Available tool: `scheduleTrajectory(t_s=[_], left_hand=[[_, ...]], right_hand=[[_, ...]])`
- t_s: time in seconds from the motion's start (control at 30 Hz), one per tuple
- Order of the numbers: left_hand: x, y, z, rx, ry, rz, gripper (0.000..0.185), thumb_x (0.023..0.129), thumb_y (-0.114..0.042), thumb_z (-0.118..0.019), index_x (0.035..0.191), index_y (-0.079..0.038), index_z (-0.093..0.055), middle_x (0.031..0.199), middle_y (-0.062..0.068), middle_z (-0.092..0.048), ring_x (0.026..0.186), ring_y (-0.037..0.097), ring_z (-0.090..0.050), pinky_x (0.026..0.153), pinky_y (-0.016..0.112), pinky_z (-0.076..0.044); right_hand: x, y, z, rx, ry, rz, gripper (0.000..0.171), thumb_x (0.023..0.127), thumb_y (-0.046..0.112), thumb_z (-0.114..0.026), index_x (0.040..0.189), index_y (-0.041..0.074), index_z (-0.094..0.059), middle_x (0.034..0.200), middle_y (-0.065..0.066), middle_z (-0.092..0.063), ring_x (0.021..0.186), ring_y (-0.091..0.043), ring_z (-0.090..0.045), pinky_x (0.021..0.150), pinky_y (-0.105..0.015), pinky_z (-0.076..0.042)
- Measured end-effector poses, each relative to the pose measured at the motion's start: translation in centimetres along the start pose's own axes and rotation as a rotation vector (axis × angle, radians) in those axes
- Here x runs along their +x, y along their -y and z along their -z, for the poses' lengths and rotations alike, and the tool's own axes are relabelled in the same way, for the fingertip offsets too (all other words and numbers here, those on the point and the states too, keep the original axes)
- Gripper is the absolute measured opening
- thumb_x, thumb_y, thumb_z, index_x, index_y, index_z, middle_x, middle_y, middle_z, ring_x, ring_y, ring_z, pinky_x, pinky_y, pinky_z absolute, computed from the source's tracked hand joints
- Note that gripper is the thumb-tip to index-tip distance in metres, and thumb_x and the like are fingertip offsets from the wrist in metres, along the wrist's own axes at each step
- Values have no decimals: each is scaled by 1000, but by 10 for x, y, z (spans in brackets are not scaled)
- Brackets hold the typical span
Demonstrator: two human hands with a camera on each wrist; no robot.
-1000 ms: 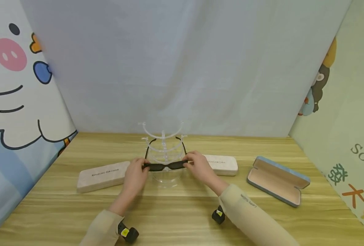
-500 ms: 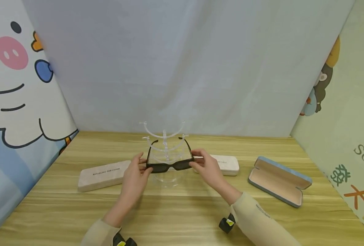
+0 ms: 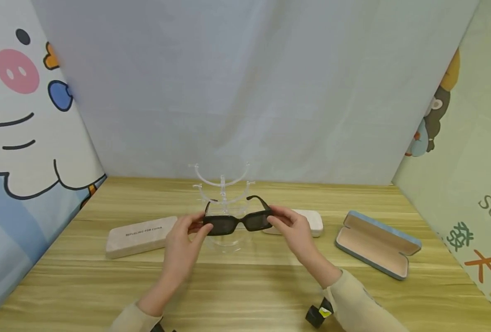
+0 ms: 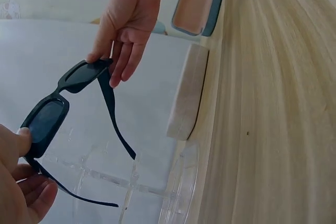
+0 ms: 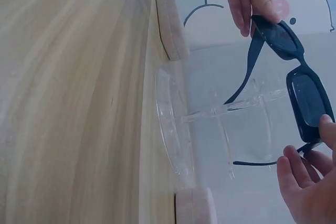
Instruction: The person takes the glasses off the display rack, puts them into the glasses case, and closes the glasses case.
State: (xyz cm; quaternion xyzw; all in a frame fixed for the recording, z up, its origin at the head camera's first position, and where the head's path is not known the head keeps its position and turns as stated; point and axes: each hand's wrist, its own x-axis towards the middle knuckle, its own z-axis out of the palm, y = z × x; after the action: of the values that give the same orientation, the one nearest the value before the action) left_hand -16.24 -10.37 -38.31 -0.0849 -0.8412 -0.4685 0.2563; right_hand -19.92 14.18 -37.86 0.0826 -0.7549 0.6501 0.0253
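Observation:
A pair of black sunglasses (image 3: 223, 225) hangs in the air with both temples unfolded and pointing away from me. My left hand (image 3: 182, 244) pinches the frame at its left end, thumb on the front of the lens rim. At the opposite end my right hand (image 3: 298, 234) pinches the other corner the same way. Just behind stands a clear plastic glasses stand (image 3: 223, 182) with curved arms. In the right wrist view the temples of the sunglasses (image 5: 308, 100) overlap the stand (image 5: 173, 124); whether they touch it, I cannot tell.
A pale glasses case (image 3: 141, 236), lid down, lies left of the stand. Another pale case (image 3: 311, 222) sits partly hidden behind my right hand. Farther right, a blue-grey case (image 3: 369, 249) lies with its lid up. A grey cloth (image 3: 245, 92) hangs behind the wooden table (image 3: 245, 295).
Both hands have drawn the sunglasses toward me and slightly right, away from the stand. Their front has tipped upward, so the lenses show more fully. The cases have stayed put.

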Motion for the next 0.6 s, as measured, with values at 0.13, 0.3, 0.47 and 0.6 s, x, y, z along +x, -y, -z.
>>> scheduleTrajectory(t_s=[0.13, 0.3, 0.47, 0.6], left_hand=[[-2, -4, 0, -9, -62, -76, 33, 79, -17, -70, 107, -2, -63, 94, 4, -60, 84, 13, -60, 74, 25, -52], [-1, -12, 0, -39, -131, -150, 29, 75, -13, -73, 101, -5, -65, 92, 4, -61, 84, 14, -59, 75, 18, -49], [0, -21, -3, -89, -166, -224, 27, 71, -8, -75, 96, -4, -66, 91, 5, -61, 84, 15, -58, 77, 13, -47], [0, -31, -6, -123, -166, -246, 28, 70, -7, -75, 95, -3, -65, 91, 6, -60, 84, 15, -58, 78, 14, -47]], right_hand=[[-4, 5, 2, 11, -15, 25, 35, 86, 14, -63, 118, 2, -59, 115, -16, -59, 90, -2, -60, 78, -16, -49], [-9, 8, 6, 6, -35, 54, 33, 87, 14, -61, 116, -1, -59, 112, -18, -60, 87, -4, -60, 78, -19, -50], [-13, 9, 13, -4, -60, 67, 32, 88, 13, -59, 115, -5, -59, 110, -19, -60, 86, -3, -60, 78, -18, -50], [-17, 11, 20, 1, -75, 79, 31, 90, 12, -57, 114, -7, -58, 109, -14, -60, 87, -2, -59, 78, -16, -49]])
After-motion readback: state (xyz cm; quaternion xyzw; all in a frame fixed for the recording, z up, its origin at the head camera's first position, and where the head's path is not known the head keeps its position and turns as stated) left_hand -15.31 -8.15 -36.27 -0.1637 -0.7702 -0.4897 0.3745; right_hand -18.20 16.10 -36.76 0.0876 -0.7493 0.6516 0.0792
